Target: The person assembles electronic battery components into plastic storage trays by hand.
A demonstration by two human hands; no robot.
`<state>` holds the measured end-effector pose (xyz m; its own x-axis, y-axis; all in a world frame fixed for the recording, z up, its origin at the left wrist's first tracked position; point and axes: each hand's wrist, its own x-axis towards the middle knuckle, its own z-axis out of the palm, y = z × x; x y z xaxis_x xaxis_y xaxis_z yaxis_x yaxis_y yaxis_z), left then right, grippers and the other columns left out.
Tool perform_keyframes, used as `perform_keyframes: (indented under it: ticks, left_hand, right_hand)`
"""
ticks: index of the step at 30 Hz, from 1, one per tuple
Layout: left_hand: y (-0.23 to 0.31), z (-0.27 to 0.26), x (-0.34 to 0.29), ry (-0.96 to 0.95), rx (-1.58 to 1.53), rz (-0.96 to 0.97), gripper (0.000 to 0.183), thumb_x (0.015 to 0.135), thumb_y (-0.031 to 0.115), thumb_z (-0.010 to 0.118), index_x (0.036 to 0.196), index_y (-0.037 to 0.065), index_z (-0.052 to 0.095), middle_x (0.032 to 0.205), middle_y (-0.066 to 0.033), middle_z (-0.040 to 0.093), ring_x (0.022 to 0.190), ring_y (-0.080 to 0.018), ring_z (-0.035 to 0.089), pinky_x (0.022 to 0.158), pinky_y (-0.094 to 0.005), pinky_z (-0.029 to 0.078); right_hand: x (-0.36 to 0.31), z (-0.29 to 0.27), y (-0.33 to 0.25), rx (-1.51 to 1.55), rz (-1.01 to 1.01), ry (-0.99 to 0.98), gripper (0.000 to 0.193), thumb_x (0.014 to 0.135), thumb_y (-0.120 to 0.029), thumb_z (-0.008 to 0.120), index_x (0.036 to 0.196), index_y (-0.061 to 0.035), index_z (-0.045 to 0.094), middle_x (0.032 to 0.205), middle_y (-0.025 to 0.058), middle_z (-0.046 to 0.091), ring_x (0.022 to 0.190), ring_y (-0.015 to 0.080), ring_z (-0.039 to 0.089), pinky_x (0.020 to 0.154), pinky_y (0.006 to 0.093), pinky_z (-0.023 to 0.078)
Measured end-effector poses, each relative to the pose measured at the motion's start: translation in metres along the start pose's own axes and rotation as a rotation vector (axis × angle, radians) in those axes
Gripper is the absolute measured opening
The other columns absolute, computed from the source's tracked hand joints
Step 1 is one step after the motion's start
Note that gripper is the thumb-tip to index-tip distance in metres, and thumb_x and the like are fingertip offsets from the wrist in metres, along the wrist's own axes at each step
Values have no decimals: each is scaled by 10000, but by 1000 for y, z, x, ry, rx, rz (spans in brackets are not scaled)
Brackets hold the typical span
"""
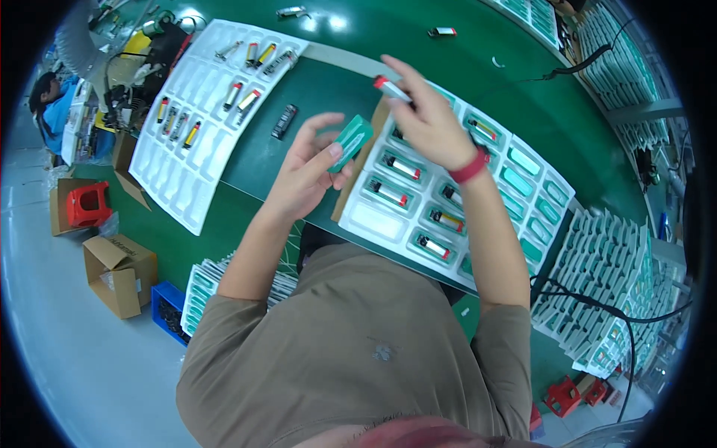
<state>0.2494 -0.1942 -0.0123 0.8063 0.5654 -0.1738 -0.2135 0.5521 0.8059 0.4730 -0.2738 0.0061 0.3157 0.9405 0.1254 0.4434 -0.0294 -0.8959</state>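
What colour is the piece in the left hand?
The piece is green, with a paler middle; the head view shows it.

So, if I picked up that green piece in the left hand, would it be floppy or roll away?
It's probably stiff: the green piece has straight-looking edges in the left hand. It's likely light, since just thumb and fingers hold it. It might not roll easily, because it looks blocky, not round.

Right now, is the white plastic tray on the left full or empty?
Partly full: the white plastic tray has small multicoloured cylinders higher up, but its lower end is bare.
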Motion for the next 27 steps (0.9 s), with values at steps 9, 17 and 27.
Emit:
perform_keyframes:
  ticks: [9, 17, 27]
  left_hand:
    - [-20, 41, 31, -241, 210, -177, 386, 962, -8, 560, 1343, 14, 621, 1066, -67, 650, 847, -97, 580, 743, -240, 504]
    - [-28, 62, 42, -377, -280, -355, 521, 1042, 225, 389, 1429, -114, 471, 1288, -168, 620, 986, -189, 588, 908, -354, 508]
    - [-38, 81, 37, -343, -127, -223, 541, 1094, 303, 355, 1465, -79, 451, 1388, -174, 571, 1127, -215, 568, 959, -363, 496]
  right_hand:
    - [-118, -43, -29, 497, 86, 266, 269, 966, 13, 656, 1232, 6, 619, 1160, 85, 674, 1093, 171, 653, 964, 312, 509]
    - [-126, -34, -54, 527, -23, 487, 305, 880, 85, 731, 1168, 14, 658, 1068, 59, 711, 891, 81, 611, 813, 248, 513]
    - [-121, -13, -4, 396, 93, 684, 311, 824, -39, 852, 1065, -5, 659, 933, 16, 685, 806, 56, 553, 702, 215, 470]
